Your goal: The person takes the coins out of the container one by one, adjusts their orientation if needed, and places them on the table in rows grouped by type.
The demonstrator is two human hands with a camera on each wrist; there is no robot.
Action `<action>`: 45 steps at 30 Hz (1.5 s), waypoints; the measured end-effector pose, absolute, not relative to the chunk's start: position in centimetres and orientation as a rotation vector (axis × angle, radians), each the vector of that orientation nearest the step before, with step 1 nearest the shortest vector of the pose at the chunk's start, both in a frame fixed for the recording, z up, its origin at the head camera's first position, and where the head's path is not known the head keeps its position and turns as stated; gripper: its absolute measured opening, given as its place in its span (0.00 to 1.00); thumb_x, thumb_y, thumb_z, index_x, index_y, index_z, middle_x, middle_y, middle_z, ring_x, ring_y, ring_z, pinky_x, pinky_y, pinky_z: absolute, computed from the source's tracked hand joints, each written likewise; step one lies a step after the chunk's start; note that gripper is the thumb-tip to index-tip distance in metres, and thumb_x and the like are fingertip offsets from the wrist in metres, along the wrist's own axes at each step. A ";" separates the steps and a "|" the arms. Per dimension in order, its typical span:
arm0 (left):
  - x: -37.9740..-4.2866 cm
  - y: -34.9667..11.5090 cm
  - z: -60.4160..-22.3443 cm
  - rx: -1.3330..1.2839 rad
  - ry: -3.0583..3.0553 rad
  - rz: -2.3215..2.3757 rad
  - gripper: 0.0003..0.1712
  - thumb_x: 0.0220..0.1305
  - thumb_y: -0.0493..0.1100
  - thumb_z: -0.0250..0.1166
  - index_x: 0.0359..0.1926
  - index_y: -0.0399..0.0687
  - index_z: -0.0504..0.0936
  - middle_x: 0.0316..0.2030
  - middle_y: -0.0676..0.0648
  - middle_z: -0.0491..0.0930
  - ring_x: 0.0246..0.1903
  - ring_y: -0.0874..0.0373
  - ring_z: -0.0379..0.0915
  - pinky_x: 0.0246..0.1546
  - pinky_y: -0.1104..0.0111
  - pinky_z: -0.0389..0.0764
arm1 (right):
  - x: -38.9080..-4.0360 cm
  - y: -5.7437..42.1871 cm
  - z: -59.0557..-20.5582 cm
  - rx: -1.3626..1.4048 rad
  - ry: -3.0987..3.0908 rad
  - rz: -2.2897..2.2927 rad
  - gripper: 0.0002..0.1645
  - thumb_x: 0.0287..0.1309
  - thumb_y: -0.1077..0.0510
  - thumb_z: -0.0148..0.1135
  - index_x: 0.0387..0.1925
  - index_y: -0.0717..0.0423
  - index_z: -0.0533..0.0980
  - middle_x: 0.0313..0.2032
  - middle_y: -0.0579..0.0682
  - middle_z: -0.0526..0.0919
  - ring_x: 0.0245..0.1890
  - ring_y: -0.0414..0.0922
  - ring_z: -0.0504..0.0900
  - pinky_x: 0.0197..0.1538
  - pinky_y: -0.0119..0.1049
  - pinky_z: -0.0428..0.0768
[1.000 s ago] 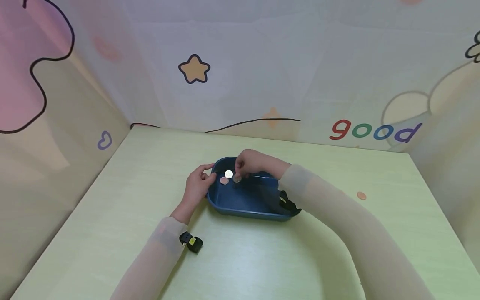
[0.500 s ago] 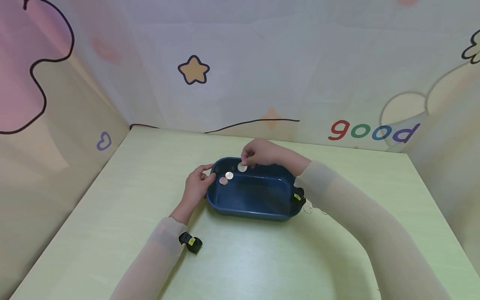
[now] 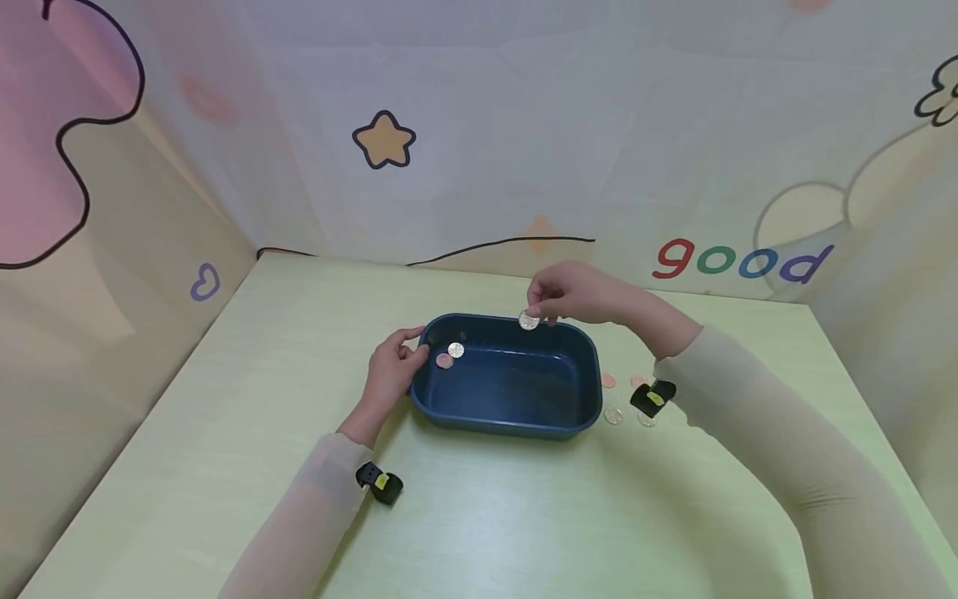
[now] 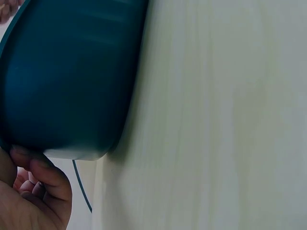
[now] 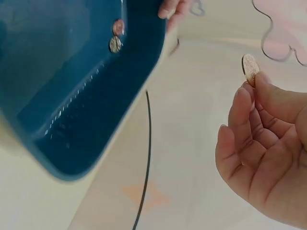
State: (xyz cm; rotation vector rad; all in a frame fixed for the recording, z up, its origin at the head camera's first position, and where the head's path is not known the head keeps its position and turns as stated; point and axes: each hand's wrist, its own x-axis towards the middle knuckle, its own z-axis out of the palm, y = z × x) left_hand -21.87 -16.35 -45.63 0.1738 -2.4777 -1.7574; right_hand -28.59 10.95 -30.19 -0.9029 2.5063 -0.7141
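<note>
A blue rectangular tray (image 3: 509, 426) rests on the pale table. My left hand (image 3: 392, 366) holds its left end, thumb at the rim; in the left wrist view the fingers (image 4: 50, 179) curl against the tray's end wall. Between thumb and forefinger, my right hand (image 3: 580, 293) pinches a silver coin (image 3: 529, 320) over the far rim. The right wrist view shows this coin (image 5: 250, 69) tilted on edge, the other fingers loosely bent. Inside the tray, near its left end, a silver coin (image 3: 456, 350) lies beside a copper coin (image 3: 445, 361).
Several coins lie on the table right of the tray, among them a copper coin (image 3: 609, 380) and a silver coin (image 3: 614, 416). A wrist camera (image 3: 653, 398) on the right sleeve overlaps that area. A printed cloth (image 3: 479, 150) stands behind the table.
My right hand has lifted the silver coin out of the tray and moved right and back with it. Coins right of the tray have come into sight. My left hand has stayed put.
</note>
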 end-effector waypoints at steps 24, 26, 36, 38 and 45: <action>-22.2 -16.3 -45.6 0.249 -2.535 -1.737 0.24 0.71 0.40 0.62 0.66 0.42 0.78 0.17 0.56 0.65 0.12 0.63 0.59 0.15 0.74 0.67 | -23.7 24.4 -33.8 -0.523 2.575 -0.879 0.11 0.72 0.57 0.59 0.44 0.63 0.77 0.35 0.48 0.82 0.33 0.40 0.79 0.38 0.32 0.77; -22.2 -16.3 -45.6 0.254 -2.540 -1.732 0.24 0.71 0.40 0.62 0.66 0.42 0.78 0.17 0.56 0.65 0.12 0.64 0.59 0.15 0.74 0.67 | -23.4 25.2 -34.6 -0.486 2.567 -0.898 0.11 0.72 0.57 0.59 0.44 0.64 0.77 0.35 0.49 0.82 0.33 0.39 0.79 0.38 0.30 0.78; -22.0 -16.2 -45.4 0.264 -2.541 -1.742 0.24 0.72 0.40 0.62 0.66 0.42 0.78 0.18 0.55 0.66 0.12 0.63 0.59 0.16 0.74 0.67 | -22.5 28.9 -38.3 -0.328 2.606 -0.928 0.13 0.74 0.59 0.56 0.46 0.69 0.76 0.38 0.52 0.83 0.37 0.41 0.78 0.41 0.26 0.81; -22.0 -16.2 -45.4 0.261 -2.544 -1.745 0.24 0.72 0.40 0.61 0.67 0.42 0.77 0.18 0.55 0.66 0.13 0.63 0.59 0.16 0.74 0.68 | -22.3 29.6 -39.1 -0.296 2.600 -0.932 0.14 0.74 0.59 0.55 0.47 0.70 0.75 0.38 0.53 0.83 0.36 0.41 0.78 0.40 0.26 0.81; -22.1 -16.2 -45.5 0.255 -2.552 -1.742 0.24 0.72 0.40 0.61 0.67 0.42 0.77 0.18 0.55 0.66 0.13 0.64 0.60 0.15 0.74 0.68 | -22.4 31.4 -41.4 -0.186 2.558 -0.930 0.17 0.75 0.57 0.56 0.47 0.71 0.75 0.37 0.52 0.82 0.34 0.40 0.75 0.38 0.27 0.81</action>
